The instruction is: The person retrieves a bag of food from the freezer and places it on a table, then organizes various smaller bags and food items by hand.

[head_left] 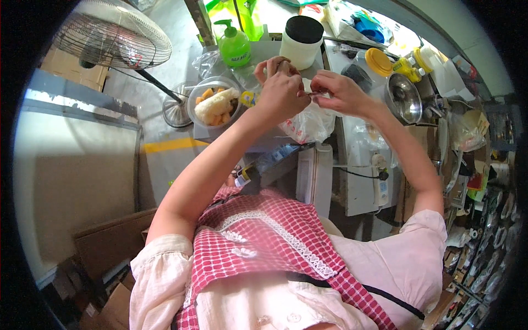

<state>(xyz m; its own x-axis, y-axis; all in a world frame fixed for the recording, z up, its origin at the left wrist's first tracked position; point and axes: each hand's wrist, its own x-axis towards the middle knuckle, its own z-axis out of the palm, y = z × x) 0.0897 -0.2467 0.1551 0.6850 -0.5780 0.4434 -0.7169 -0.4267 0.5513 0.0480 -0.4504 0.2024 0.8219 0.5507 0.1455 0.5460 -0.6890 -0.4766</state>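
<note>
Both my hands meet over the grey tabletop, above a thin white plastic bag (309, 125) with red print. My left hand (281, 91) is closed, with thumb and forefinger pinching at the top of the bag. Facing it, my right hand (342, 94) pinches there too, its fingertips almost touching the left ones. The fingers hide the exact spot they grip. Left of the hands is a clear round tub (192, 118) holding a white, bun-like piece and orange-brown chunks. Just behind them stand a white jar with a black lid (304, 30) and a green pump bottle (234, 47).
A standing fan (113, 36) is at the far left. On the right are a metal bowl (404, 99), a yellow-lidded container (378, 62) and a white power strip (379, 179). Cardboard (113, 236) leans at the lower left. Shelves with packed goods (492, 247) line the right edge.
</note>
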